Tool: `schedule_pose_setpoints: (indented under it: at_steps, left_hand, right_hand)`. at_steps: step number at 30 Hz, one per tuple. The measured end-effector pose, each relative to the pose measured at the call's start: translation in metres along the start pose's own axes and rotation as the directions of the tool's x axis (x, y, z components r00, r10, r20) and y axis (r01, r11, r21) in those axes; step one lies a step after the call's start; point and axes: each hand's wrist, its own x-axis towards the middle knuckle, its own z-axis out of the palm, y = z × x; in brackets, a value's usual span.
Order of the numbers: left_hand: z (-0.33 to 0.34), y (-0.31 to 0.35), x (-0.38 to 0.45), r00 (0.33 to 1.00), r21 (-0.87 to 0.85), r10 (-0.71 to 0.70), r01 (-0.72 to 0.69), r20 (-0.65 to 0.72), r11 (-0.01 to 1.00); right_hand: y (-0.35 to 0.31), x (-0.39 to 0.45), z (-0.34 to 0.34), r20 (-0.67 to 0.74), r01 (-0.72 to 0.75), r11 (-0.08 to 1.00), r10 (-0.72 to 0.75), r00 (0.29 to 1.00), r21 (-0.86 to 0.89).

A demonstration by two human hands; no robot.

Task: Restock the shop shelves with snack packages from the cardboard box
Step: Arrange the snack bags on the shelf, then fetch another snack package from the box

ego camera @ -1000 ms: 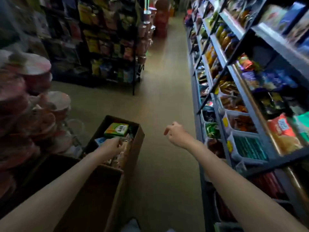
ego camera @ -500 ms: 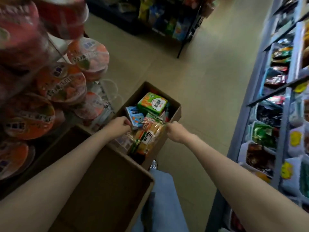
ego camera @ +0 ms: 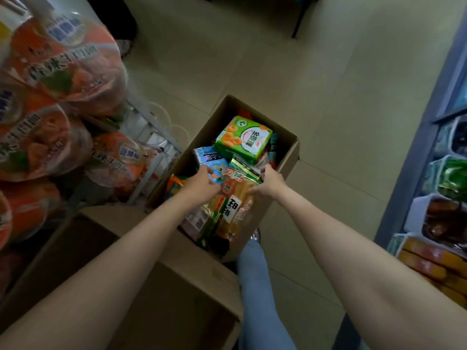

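Observation:
An open cardboard box (ego camera: 290,157) stands on the floor below me, full of snack packages. On top lie a green box with orange rings (ego camera: 243,137), a blue packet (ego camera: 211,161) and a long orange-and-green snack bag (ego camera: 233,205). My left hand (ego camera: 201,184) grips the bag's left edge. My right hand (ego camera: 267,181) grips its right upper edge. The bag lies tilted across the near half of the box, its lower end over the near wall.
A second cardboard box (ego camera: 177,253) sits nearer me on the left. Stacked orange noodle bowls (ego camera: 65,64) fill a wire rack (ego camera: 151,137) at left. The shop shelves (ego camera: 444,178) with trays of snacks run down the right. My leg in jeans (ego camera: 255,279) stands between.
My right hand came down from the aisle to the box and took hold of the orange bag's right edge. My view tilted down onto the box.

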Motion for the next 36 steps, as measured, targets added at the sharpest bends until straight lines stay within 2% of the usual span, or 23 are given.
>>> schedule_pose_setpoints:
  at_steps: [2,4,6,7,9,11,13,15,16,17,18,19,20,21,22,24,25,27,28,31,33,34,36]
  left_hand:
    - [-0.002,0.012,-0.013,0.999,0.051,0.005,-0.004,-0.034,0.999]
    - [-0.006,0.026,-0.028,0.996,0.03,0.003,0.0,-0.091,1.0]
    - [-0.013,0.049,-0.05,0.995,-0.071,0.009,-0.016,-0.099,0.997]
    - [-0.015,0.062,-0.062,0.995,-0.124,0.035,-0.046,-0.092,0.991]
    - [-0.015,0.091,-0.09,0.992,-0.263,0.123,-0.129,-0.039,0.956]
    - [-0.009,0.123,-0.131,0.96,-0.415,0.27,-0.216,0.076,0.884]
    - [0.0,0.157,-0.174,0.875,-0.564,0.439,-0.263,0.202,0.783]
    - [0.013,0.19,-0.212,0.792,-0.616,0.582,-0.369,0.183,0.696]
    - [0.02,0.207,-0.229,0.746,-0.603,0.65,-0.455,0.144,0.656]
    - [0.027,0.223,-0.247,0.7,-0.522,0.707,-0.566,0.105,0.638]
    - [0.035,0.239,-0.268,0.643,-0.397,0.761,-0.678,0.088,0.619]
    - [0.044,0.255,-0.29,0.572,-0.246,0.814,-0.778,0.105,0.578]
    - [0.055,0.272,-0.316,0.485,-0.093,0.858,-0.859,0.171,0.504]
    - [0.067,0.288,-0.345,0.402,0.051,0.873,-0.913,0.278,0.404]
    - [0.081,0.302,-0.376,0.333,0.185,0.857,-0.942,0.393,0.281]
    - [0.117,0.322,-0.444,0.215,0.315,0.769,-0.949,0.601,0.019]
    - [0.136,0.327,-0.481,0.157,0.322,0.721,-0.942,0.675,-0.096]
    - [0.175,0.333,-0.557,0.041,0.29,0.622,-0.907,0.782,-0.305]
    - [0.188,0.333,-0.586,0.004,0.25,0.58,-0.905,0.815,-0.345]
    - [0.247,0.321,-0.676,-0.176,-0.033,0.433,-0.948,0.884,-0.317]
    - [0.304,0.297,-0.734,-0.293,-0.19,0.338,-0.933,0.894,-0.306]
    - [0.33,0.282,-0.758,-0.34,-0.261,0.312,-0.927,0.887,-0.269]
    - [0.381,0.252,-0.792,-0.415,-0.403,0.33,-0.909,0.848,-0.106]
  right_hand:
    - [-0.008,-0.022,-0.018,-0.007,0.05,0.998,-0.05,0.999,0.028]
    - [-0.013,-0.05,-0.053,-0.086,0.093,0.996,-0.093,0.992,0.001]
    - [-0.011,-0.089,-0.101,-0.249,0.109,0.994,-0.099,0.963,0.029]
    - [-0.005,-0.112,-0.126,-0.343,0.123,0.985,-0.074,0.936,0.122]
    - [0.01,-0.166,-0.171,-0.47,0.233,0.855,0.014,0.883,0.464]
    - [0.027,-0.227,-0.203,-0.489,0.346,0.612,0.076,0.869,0.711]
    - [0.046,-0.285,-0.224,-0.511,0.4,0.493,0.109,0.852,0.772]
    - [0.071,-0.34,-0.236,-0.539,0.392,0.511,0.174,0.824,0.764]
    - [0.086,-0.367,-0.241,-0.565,0.348,0.593,0.227,0.793,0.726]
    - [0.102,-0.394,-0.246,-0.626,0.247,0.736,0.293,0.723,0.63]
    - [0.117,-0.424,-0.249,-0.718,0.115,0.864,0.326,0.615,0.491]
    - [0.13,-0.456,-0.25,-0.8,0.02,0.931,0.302,0.518,0.365]
    - [0.143,-0.488,-0.25,-0.856,-0.027,0.967,0.238,0.458,0.254]
    - [0.154,-0.52,-0.248,-0.878,-0.067,0.987,0.159,0.452,0.144]
    - [0.162,-0.553,-0.245,-0.861,-0.117,0.992,0.101,0.499,0.048]
    - [0.178,-0.614,-0.229,-0.739,-0.185,0.982,0.139,0.659,0.02]
    - [0.188,-0.643,-0.218,-0.696,-0.196,0.98,0.171,0.697,0.045]
    - [0.216,-0.709,-0.191,-0.728,-0.175,0.978,0.203,0.655,0.115]
    - [0.228,-0.737,-0.177,-0.753,-0.131,0.975,0.223,0.619,0.181]
    - [0.266,-0.843,-0.122,-0.816,0.009,0.92,0.342,0.467,0.391]
    - [0.297,-0.913,-0.074,-0.843,0.057,0.874,0.445,0.302,0.482]
    - [0.312,-0.941,-0.052,-0.84,0.088,0.849,0.491,0.23,0.521]
    - [0.34,-0.984,-0.007,-0.782,0.166,0.764,0.612,0.119,0.624]
